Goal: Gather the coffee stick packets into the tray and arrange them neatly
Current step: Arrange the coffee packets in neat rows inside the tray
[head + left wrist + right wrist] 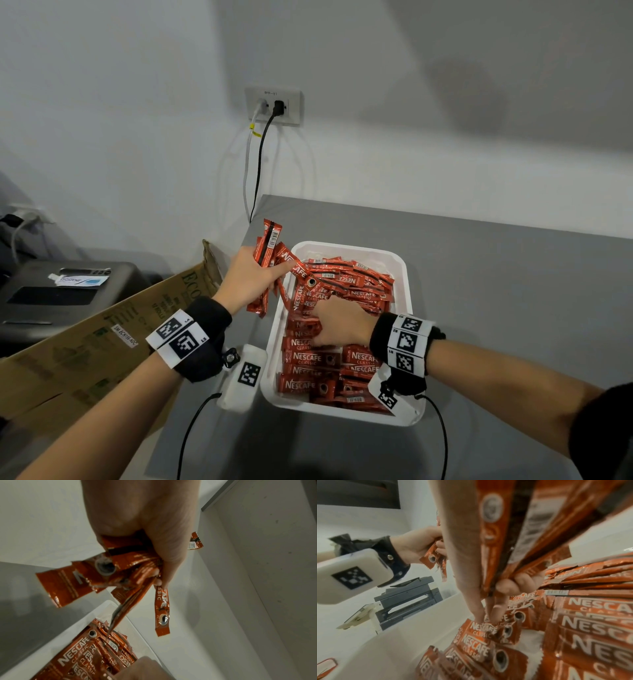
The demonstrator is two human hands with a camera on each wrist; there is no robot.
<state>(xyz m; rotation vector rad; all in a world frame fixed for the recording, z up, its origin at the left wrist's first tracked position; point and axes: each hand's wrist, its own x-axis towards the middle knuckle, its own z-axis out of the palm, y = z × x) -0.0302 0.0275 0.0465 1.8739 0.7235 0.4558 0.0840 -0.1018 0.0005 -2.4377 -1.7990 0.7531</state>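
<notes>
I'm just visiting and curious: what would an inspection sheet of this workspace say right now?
Surface: grey table, against a white wall.
Job's things: white tray holding many red coffee packets, some in rows, others jumbled.
Clutter: cardboard box left of the table.
Hands: left hand grips a bunch of packets at the tray's far left corner; right hand holds packets inside the tray.
Cables: two plugged into the wall socket; wristband leads.
Surroundings: printer at left.
</notes>
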